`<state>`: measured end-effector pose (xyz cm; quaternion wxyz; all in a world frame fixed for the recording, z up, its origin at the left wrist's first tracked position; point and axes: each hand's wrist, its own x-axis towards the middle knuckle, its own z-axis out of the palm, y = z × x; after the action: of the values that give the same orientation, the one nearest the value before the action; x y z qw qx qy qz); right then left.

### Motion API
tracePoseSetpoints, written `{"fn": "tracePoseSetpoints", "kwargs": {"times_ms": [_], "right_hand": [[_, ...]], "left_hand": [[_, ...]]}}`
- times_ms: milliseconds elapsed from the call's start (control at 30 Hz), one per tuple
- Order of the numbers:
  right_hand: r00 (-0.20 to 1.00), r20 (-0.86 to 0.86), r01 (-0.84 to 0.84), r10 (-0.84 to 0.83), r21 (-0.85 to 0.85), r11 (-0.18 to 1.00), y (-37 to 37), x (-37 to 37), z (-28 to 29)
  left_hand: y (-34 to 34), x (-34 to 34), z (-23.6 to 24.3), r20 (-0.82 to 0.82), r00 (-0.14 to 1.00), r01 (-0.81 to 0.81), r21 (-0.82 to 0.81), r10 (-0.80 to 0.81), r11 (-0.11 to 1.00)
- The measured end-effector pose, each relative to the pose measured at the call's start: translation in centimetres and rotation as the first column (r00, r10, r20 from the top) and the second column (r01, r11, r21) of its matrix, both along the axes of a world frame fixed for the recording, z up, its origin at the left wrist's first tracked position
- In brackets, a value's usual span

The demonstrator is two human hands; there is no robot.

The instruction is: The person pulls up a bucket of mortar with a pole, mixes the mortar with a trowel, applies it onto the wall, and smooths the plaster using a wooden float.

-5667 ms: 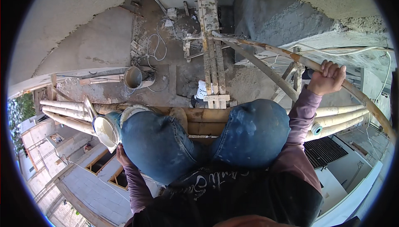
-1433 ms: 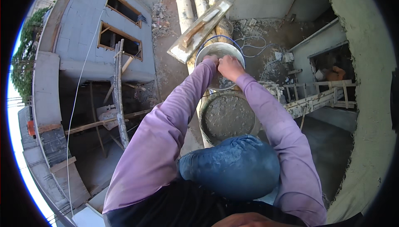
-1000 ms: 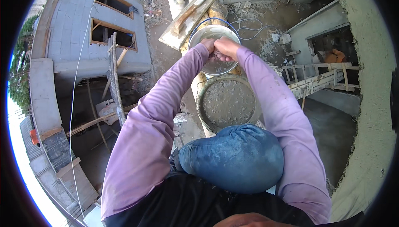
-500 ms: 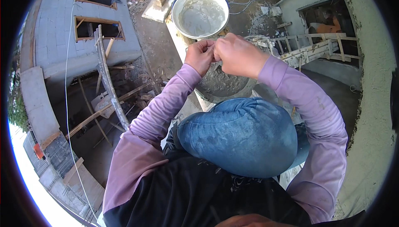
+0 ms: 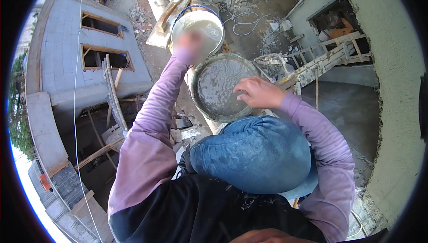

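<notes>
My left hand (image 5: 188, 42), smeared by motion, is over the near left side of a white bucket (image 5: 222, 38) with pale, cloudy liquid inside. Its fingers cannot be made out, nor whether it touches the liquid. Closer to me stands a round dark tub (image 5: 195, 92) of wet grey mortar (image 5: 220, 89). Above the tub's right side is my right hand (image 5: 258, 92), its thumb and fingers loosely bent and apart, with nothing in them. Left of the bucket lies a long flat board with a wooden handle (image 5: 171, 13), probably a plastering float.
Bucket and tub rest on planks high above the ground. My bent knee (image 5: 254, 154) is right behind the tub. A wooden ladder-like frame (image 5: 325, 60) lies to the right, before a rough plastered wall (image 5: 397, 87). A person in orange (image 5: 339, 29) is in an opening.
My hands were together above the tub and have parted. The left went forward to the bucket; the right moved down and stayed above the tub, its fingers loosened. The view shifted slightly.
</notes>
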<state>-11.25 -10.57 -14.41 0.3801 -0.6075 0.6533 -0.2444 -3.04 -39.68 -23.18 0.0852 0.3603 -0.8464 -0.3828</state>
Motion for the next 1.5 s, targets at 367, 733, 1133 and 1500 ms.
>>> {"fn": "tracePoseSetpoints", "kwargs": {"times_ms": [367, 733, 1133, 1500], "right_hand": [[0.784, -0.117, 0.617, -0.61, 0.26, 0.743, 22.7, -6.3, 5.1], [0.637, 0.003, 0.751, -0.771, 0.223, 0.622, 29.1, -3.4, 8.3], [0.159, -0.014, 0.968, -0.987, 0.199, 0.153, 46.4, 5.8, 3.9], [-0.376, -0.293, 0.679, -0.879, 0.558, -0.476, 52.4, 34.5, -7.5]], "left_hand": [[-6.7, -6.3, -5.2, 0.208, 0.975, -0.029, 0.451, -0.073, 0.892], [6.2, 0.3, 14.0, 0.19, 0.742, 0.331, 0.73, -0.643, 0.598], [9.1, 6.7, 9.1, 0.403, 0.832, 0.277, 0.296, -0.382, 0.914], [6.9, 9.3, -2.5, 0.261, 0.732, 0.608, 0.168, -0.63, 0.776]]}}
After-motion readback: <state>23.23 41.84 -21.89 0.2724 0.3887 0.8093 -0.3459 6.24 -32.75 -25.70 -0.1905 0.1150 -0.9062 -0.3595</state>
